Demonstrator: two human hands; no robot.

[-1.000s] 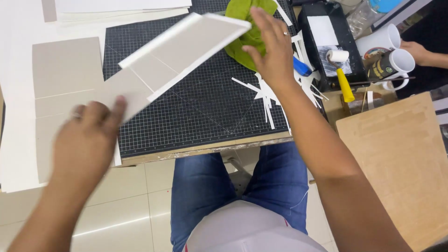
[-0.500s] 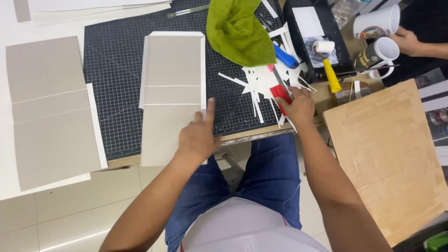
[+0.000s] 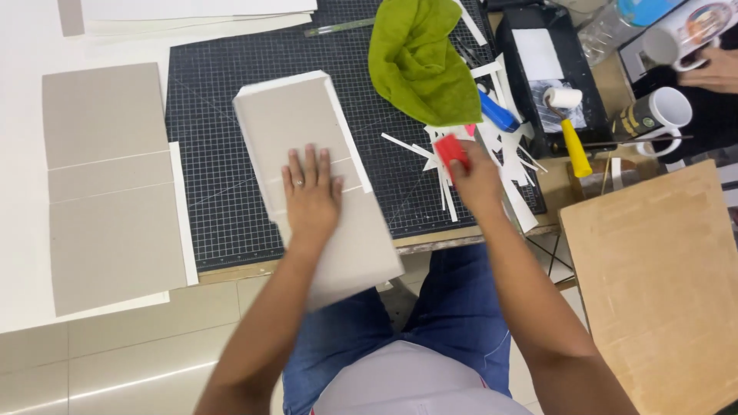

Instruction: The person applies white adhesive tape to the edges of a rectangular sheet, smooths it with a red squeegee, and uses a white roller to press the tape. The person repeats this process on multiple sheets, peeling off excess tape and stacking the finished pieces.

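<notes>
My left hand (image 3: 311,192) lies flat on a grey board (image 3: 307,165), fingers together, palm pressing down. The board sits on the black gridded mat (image 3: 207,146) and runs out past the near edge of the worktop, so its near end hangs over my lap. The mat shows bare to the left of the board and in a narrower strip to its right.

The board is long and pale grey, with a white border showing along its far and right edges and a faint cross line under my hand.

My right hand (image 3: 473,180) is near the mat's right edge, fingers pinching a small red tool (image 3: 452,150) among white paper strips (image 3: 430,154); I cannot tell what kind of tool it is. A green cloth (image 3: 423,61) is bunched just beyond it. Farther right are a black tray (image 3: 542,77) and a yellow-handled roller (image 3: 573,134).

A second grey board (image 3: 108,188) lies on white paper at the left end. A plywood sheet (image 3: 661,284) stands off the right corner, cut off by the frame. Another person's hand (image 3: 711,73) at the far right corner is mostly out of view.
</notes>
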